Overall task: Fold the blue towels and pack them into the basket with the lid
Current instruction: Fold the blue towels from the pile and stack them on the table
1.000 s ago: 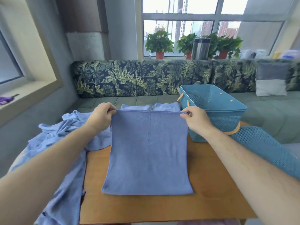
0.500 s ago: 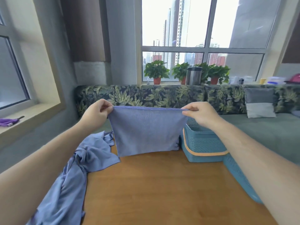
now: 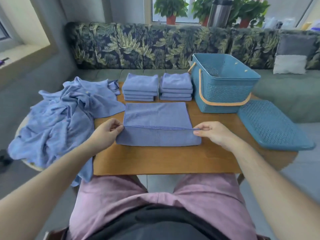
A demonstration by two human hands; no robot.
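Hands are pinching a towel (image 3: 156,125) mid-fold at table centre: left hand (image 3: 105,134) and right hand (image 3: 216,134) each gripping a corner. Two folded stacks (image 3: 140,87) are waiting at 12 o'clock, an unfolded heap (image 3: 65,115) at 9. Basket (image 3: 225,87) (apparently empty) is sitting at 2, lid (image 3: 273,125) beside it at 3, leaving the near edge free.
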